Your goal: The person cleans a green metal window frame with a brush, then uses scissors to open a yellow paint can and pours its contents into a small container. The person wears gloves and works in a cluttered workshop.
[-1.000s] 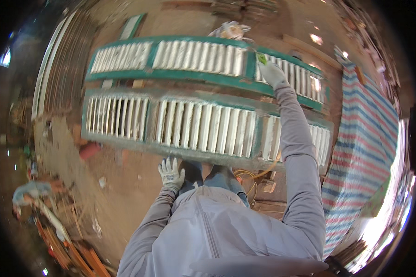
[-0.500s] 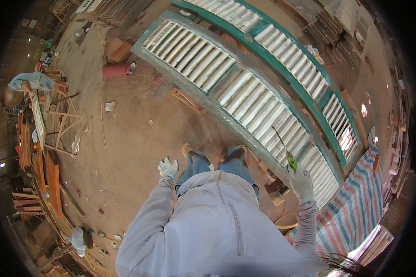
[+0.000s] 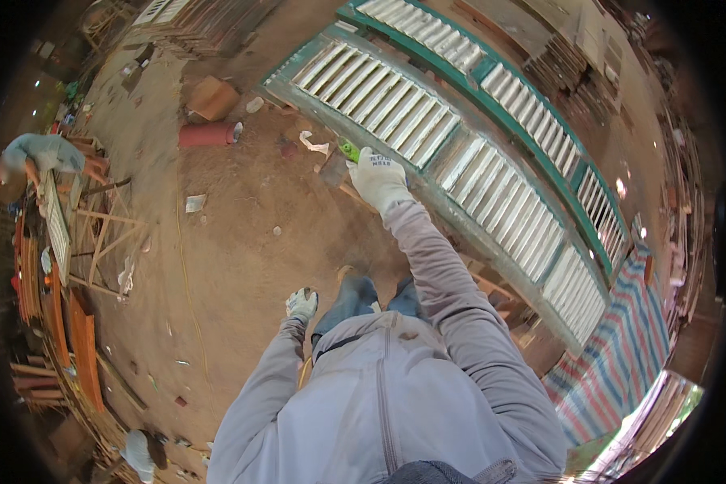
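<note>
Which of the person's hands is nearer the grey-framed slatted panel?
Right. The right hand is by the slatted panel's near edge; the left hand is farther off, beside the legs.

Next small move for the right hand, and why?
Probably shift the right hand slightly forward and rightward, over the nearer slatted panel. It grips a green-handled tool whose handle appears just outside that panel's near edge, and the panel looks within easy reach.
</note>
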Action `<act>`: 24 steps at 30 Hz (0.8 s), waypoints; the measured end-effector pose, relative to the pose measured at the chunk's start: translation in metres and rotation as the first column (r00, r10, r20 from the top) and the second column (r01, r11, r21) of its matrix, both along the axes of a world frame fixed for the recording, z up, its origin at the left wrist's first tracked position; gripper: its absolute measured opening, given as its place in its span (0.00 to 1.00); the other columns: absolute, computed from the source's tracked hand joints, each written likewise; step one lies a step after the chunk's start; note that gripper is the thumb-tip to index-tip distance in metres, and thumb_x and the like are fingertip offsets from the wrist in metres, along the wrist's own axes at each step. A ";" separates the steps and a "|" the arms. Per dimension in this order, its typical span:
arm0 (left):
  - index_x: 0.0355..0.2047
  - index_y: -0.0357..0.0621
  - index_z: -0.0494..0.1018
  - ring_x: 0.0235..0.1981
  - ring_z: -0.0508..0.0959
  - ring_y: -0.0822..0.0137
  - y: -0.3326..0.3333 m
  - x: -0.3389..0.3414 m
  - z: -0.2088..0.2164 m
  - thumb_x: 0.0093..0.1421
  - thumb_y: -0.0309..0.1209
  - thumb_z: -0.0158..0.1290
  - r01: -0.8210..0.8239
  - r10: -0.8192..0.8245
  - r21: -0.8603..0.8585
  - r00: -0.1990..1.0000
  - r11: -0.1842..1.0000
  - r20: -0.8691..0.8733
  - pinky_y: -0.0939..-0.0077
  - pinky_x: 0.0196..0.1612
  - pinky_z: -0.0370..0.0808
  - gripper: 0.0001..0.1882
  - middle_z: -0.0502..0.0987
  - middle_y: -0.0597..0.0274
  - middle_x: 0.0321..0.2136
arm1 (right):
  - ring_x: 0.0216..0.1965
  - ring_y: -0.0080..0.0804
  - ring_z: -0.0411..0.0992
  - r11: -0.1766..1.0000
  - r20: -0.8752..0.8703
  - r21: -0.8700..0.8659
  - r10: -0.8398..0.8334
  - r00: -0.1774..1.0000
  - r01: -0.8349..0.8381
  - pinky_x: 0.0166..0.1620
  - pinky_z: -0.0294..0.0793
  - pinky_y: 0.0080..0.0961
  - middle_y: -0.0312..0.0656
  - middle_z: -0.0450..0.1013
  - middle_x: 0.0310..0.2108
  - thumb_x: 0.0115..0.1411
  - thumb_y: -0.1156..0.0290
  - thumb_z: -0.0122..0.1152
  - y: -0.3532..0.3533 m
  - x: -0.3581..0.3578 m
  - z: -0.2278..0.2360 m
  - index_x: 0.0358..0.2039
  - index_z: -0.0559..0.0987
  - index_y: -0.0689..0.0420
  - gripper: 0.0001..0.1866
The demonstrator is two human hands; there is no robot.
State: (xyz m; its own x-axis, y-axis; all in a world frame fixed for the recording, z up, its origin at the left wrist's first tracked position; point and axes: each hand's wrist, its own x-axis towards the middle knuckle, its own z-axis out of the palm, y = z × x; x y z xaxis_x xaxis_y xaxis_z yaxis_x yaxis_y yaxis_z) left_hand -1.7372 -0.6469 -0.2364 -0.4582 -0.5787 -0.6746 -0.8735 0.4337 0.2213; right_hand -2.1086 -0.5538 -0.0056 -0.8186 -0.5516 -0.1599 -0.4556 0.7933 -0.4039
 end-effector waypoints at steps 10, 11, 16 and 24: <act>0.63 0.46 0.64 0.63 0.63 0.44 -0.038 -0.074 0.000 0.57 0.48 0.56 0.596 -0.607 -0.114 0.776 0.795 -0.171 0.50 0.64 0.61 0.36 0.67 0.45 0.59 | 0.31 0.56 0.78 0.773 -0.204 0.075 -0.606 0.769 0.629 0.33 0.75 0.52 0.54 0.78 0.29 0.68 0.53 0.51 0.350 0.161 -0.029 0.44 0.77 0.59 0.20; 0.64 0.46 0.63 0.63 0.62 0.44 -0.031 -0.101 0.003 0.56 0.47 0.57 0.648 -0.664 -0.154 0.706 0.746 -0.246 0.50 0.64 0.61 0.37 0.67 0.45 0.59 | 0.31 0.58 0.77 0.671 -0.265 -0.028 -0.719 0.642 0.741 0.31 0.75 0.54 0.56 0.78 0.30 0.69 0.52 0.49 0.388 0.168 -0.025 0.43 0.79 0.60 0.22; 0.65 0.45 0.61 0.64 0.61 0.42 0.036 -0.219 0.048 0.55 0.43 0.59 0.853 -0.910 -0.375 0.239 0.364 -0.340 0.49 0.65 0.60 0.39 0.64 0.46 0.61 | 0.45 0.56 0.78 0.434 0.012 -0.155 -0.898 0.441 0.888 0.47 0.74 0.50 0.58 0.79 0.39 0.69 0.48 0.46 0.431 0.138 -0.004 0.51 0.79 0.57 0.26; 0.71 0.62 0.55 0.70 0.53 0.48 0.181 -0.353 0.064 0.67 0.40 0.44 0.765 -0.942 -0.551 -0.296 -0.334 0.159 0.40 0.69 0.49 0.31 0.55 0.58 0.70 | 0.36 0.52 0.78 0.924 -0.064 -0.226 -0.330 0.942 0.309 0.44 0.75 0.48 0.52 0.78 0.32 0.67 0.51 0.53 0.207 -0.076 -0.011 0.40 0.78 0.59 0.22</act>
State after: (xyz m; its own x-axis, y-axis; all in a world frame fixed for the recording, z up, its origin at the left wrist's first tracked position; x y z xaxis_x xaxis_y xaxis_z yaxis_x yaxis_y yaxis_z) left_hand -2.0903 -0.4659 -0.1729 -0.6928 0.6529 -0.3062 0.7171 0.6686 -0.1969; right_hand -2.1846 -0.3473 -0.0164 -0.9626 -0.2700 0.0213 -0.2379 0.8055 -0.5428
